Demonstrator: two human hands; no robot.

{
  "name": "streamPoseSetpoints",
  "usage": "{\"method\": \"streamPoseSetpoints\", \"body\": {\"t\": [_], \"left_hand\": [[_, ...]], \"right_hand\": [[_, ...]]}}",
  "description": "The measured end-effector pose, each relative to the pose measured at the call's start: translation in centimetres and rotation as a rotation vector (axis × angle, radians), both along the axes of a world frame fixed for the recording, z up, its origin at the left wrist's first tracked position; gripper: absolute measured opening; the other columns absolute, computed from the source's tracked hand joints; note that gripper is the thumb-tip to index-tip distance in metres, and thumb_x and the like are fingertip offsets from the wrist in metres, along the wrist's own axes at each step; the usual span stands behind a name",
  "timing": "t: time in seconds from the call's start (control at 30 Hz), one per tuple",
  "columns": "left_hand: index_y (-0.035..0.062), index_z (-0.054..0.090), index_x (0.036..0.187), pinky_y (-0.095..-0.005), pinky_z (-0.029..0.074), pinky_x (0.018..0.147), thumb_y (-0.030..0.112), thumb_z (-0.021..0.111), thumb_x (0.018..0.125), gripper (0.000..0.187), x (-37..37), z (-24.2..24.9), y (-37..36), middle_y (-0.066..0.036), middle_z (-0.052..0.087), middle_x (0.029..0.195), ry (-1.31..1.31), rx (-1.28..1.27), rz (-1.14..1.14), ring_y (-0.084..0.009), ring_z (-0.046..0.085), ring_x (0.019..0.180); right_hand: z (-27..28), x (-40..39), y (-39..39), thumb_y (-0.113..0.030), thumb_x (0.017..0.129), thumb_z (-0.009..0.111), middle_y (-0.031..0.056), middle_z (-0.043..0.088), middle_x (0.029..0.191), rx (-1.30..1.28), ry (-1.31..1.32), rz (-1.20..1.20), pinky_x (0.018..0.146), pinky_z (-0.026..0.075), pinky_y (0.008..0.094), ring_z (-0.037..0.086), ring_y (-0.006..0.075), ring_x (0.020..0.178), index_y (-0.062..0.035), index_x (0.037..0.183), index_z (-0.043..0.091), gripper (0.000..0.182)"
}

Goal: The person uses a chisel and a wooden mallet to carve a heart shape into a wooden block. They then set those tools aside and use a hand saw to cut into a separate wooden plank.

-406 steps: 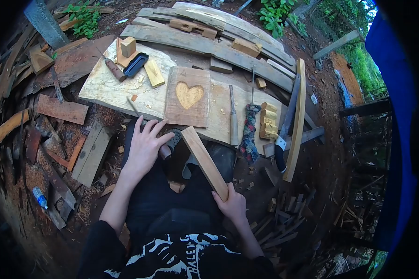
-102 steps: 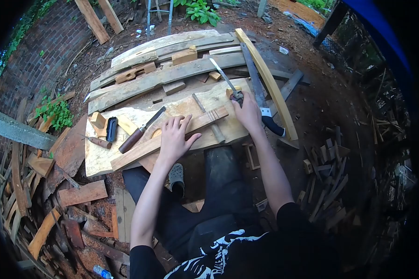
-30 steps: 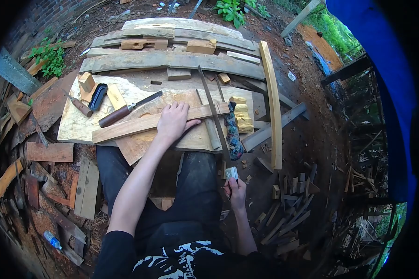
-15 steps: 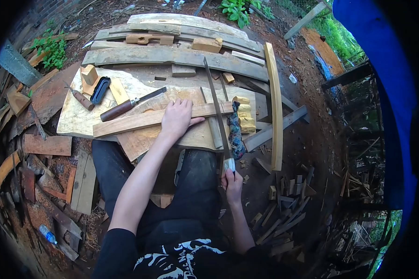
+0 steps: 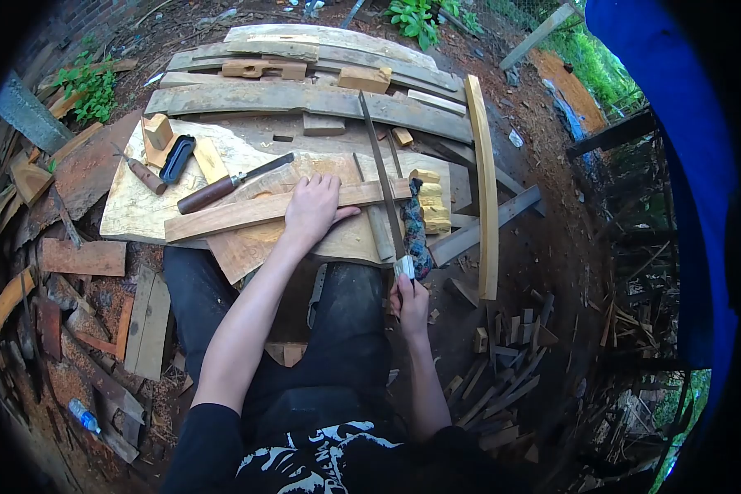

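Observation:
A long wooden bar [image 5: 230, 220] lies slantwise over the boards on the bench. My left hand [image 5: 311, 210] is wrapped over its middle, thumb out along the near side. In my right hand [image 5: 410, 306] is the pale handle of a handsaw [image 5: 387, 193], gripped below the bar's right end. The long blade points away from me and crosses the bar near that end. A patterned cloth [image 5: 414, 230] hangs just right of the blade. On the left, a chisel [image 5: 214, 194] with a dark wooden handle rests behind the bar.
A black case [image 5: 178, 160] and a wooden-handled pointed tool [image 5: 146, 175] lie on the pale slab [image 5: 123, 210]. Several planks [image 5: 305, 100] are laid across the back. A long upright-looking strip [image 5: 486, 198] stands at the right. Offcuts [image 5: 519, 337] litter the ground.
My right hand has pushed the saw a little forward, away from my body, and the handle now sits nearer the bar. My left hand and the bar have stayed in place.

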State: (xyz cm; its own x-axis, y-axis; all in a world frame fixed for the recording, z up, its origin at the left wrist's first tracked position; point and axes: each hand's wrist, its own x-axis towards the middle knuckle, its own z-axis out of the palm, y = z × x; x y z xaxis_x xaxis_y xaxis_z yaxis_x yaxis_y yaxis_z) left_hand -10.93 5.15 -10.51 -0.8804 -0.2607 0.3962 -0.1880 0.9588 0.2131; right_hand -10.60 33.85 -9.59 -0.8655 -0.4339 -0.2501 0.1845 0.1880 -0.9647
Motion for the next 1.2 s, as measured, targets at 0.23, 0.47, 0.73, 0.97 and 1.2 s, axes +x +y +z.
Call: {"method": "streamPoseSetpoints", "body": {"t": [0.23, 0.47, 0.73, 0.97, 1.2], "left_hand": [[0.0032, 0.063, 0.102, -0.0390, 0.049, 0.086, 0.066, 0.072, 0.082, 0.066, -0.1, 0.0, 0.1, -0.010, 0.065, 0.097, 0.006, -0.001, 0.020, -0.0266, 0.064, 0.098], [0.0029, 0.063, 0.103, -0.0392, 0.049, 0.086, 0.066, 0.073, 0.081, 0.067, 0.0, 0.2, 0.1, -0.010, 0.065, 0.097, -0.005, 0.018, 0.004, -0.0263, 0.064, 0.097], [0.0036, 0.066, 0.105, -0.0391, 0.049, 0.088, 0.066, 0.072, 0.080, 0.068, 0.1, 0.0, 0.1, -0.009, 0.066, 0.098, -0.010, -0.011, -0.003, -0.0250, 0.064, 0.099], [0.0029, 0.063, 0.103, -0.0390, 0.050, 0.086, 0.066, 0.072, 0.081, 0.068, 0.3, 0.3, 0.4, -0.009, 0.065, 0.096, -0.005, -0.002, 0.007, -0.0268, 0.064, 0.097], [0.0039, 0.065, 0.105, -0.0420, 0.049, 0.089, 0.068, 0.072, 0.080, 0.068, 0.1, 0.3, 0.5, -0.009, 0.066, 0.098, -0.056, 0.032, 0.021, -0.0268, 0.064, 0.100]], "right_hand": [[-1.2, 1.6, 1.8, -0.045, 0.109, 0.052, -0.0023, 0.048, 0.060, 0.011, -0.009, 0.016, 0.046, 0.032, 0.0237, 0.042, 0.0059, 0.049, -0.0048, 0.085, 0.058, 0.048], [0.7, 5.3, 5.9, -0.035, 0.109, 0.055, -0.0039, 0.047, 0.061, -0.014, -0.083, 0.004, 0.046, 0.030, 0.0233, 0.041, 0.0043, 0.050, -0.0052, 0.083, 0.057, 0.040], [0.1, -0.2, 0.0, -0.047, 0.109, 0.052, -0.0024, 0.048, 0.058, 0.033, 0.010, 0.065, 0.045, 0.030, 0.0232, 0.041, 0.0056, 0.047, -0.0061, 0.082, 0.058, 0.049], [0.0, -0.3, -1.1, -0.037, 0.109, 0.057, -0.0049, 0.046, 0.060, -0.013, -0.050, 0.003, 0.047, 0.029, 0.0233, 0.040, 0.0039, 0.050, -0.0076, 0.078, 0.056, 0.043], [-0.7, 3.7, 3.9, -0.048, 0.108, 0.053, -0.0025, 0.048, 0.059, 0.027, -0.019, 0.013, 0.045, 0.030, 0.0234, 0.041, 0.0056, 0.047, -0.0057, 0.083, 0.058, 0.050]]}}
